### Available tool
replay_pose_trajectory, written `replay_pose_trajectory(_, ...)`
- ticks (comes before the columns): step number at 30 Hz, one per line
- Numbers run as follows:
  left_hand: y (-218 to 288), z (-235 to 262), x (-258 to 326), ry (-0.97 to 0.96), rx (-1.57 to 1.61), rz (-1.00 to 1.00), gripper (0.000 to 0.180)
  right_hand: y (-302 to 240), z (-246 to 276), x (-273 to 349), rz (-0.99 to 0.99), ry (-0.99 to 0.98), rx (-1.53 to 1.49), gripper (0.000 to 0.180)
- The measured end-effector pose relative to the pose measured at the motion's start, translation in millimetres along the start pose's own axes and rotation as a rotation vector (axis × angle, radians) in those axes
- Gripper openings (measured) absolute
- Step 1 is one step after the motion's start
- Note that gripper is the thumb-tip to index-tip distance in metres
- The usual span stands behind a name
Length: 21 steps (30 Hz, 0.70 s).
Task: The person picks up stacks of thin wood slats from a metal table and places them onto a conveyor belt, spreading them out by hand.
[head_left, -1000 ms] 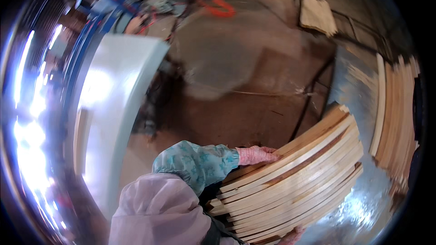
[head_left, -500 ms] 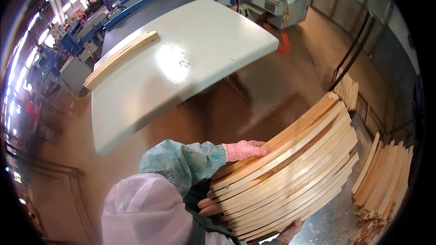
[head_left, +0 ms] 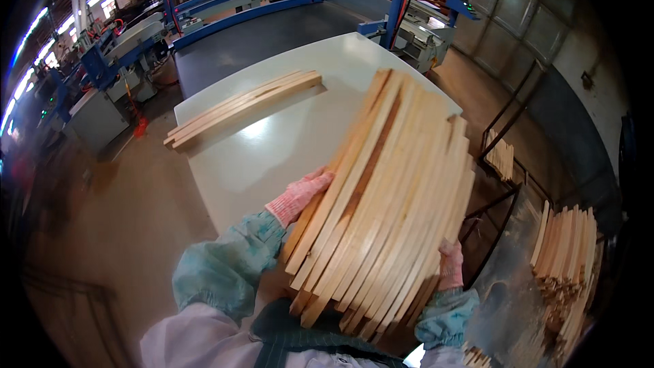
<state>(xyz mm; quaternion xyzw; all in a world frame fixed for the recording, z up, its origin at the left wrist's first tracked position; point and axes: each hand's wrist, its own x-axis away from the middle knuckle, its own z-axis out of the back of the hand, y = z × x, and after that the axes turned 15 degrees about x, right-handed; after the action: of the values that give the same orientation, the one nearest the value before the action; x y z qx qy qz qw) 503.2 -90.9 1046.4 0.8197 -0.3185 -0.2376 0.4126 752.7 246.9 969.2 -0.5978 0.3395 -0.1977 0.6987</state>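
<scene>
A wide bundle of long wooden strips (head_left: 388,204) is squeezed between my two gloved hands in front of my body. My left hand (head_left: 308,192), in a pink knit glove, presses on the bundle's left side with its fingers curled round the edge. On the right side, lower down, my right hand (head_left: 450,263) grips the outer strips; part of it is hidden behind the wood. The bundle's far end reaches over the white tabletop (head_left: 286,140). A few loose wooden strips (head_left: 245,105) lie side by side on the tabletop's left part.
Beyond the tabletop stands a blue-framed machine with a dark bed (head_left: 272,34). Stacks of wooden strips (head_left: 565,245) rest at the right beside a grey metal surface (head_left: 501,300). A dark metal frame (head_left: 507,105) rises near the right wall. More machines (head_left: 102,95) line the left.
I have turned left toward the tabletop, carrying the bundle away from the metal surface at the right. The bundle now stands more lengthwise before me, and my right hand shows more.
</scene>
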Motion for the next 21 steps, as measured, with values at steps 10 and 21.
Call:
replay_pose_trajectory(10, 139, 232, -9, 0.153, -1.08, -0.392, 0.055, -99, -283, 43, -0.096, -0.053, 0.199, 0.05)
replay_pose_trajectory(21, 264, 255, -20, 0.312, -1.468, -0.035, 0.11, -94, -327, 30, -0.042, 0.082, 0.174, 0.058)
